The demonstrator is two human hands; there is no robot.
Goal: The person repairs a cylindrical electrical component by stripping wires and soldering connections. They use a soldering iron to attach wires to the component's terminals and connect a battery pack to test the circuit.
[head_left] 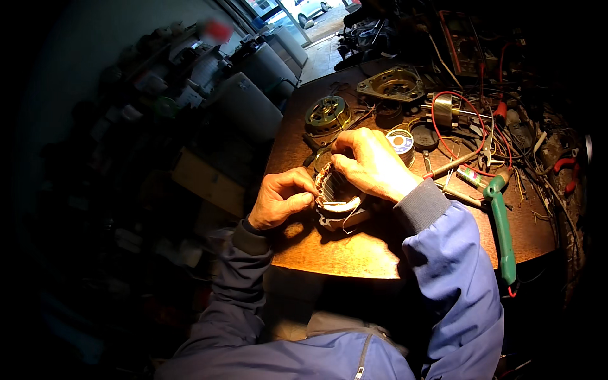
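A motor stator with pale, bound wire windings stands on the wooden workbench near its front edge. At its left rim my left hand is closed, thumb and forefinger pinched together against the winding. My right hand reaches over the far right side, its fingers bent down and pressed together at the upper rim. Whatever either pinch holds is too small or too hidden to make out. A thin loose lead sticks out at the stator's front. Just beyond my right hand sits a solder spool.
A green-handled soldering tool lies at the bench's right. Farther back are a round motor cover, a metal housing and a rotor with shaft. Tangled wires and red-handled pliers crowd the right side; a multimeter stands behind.
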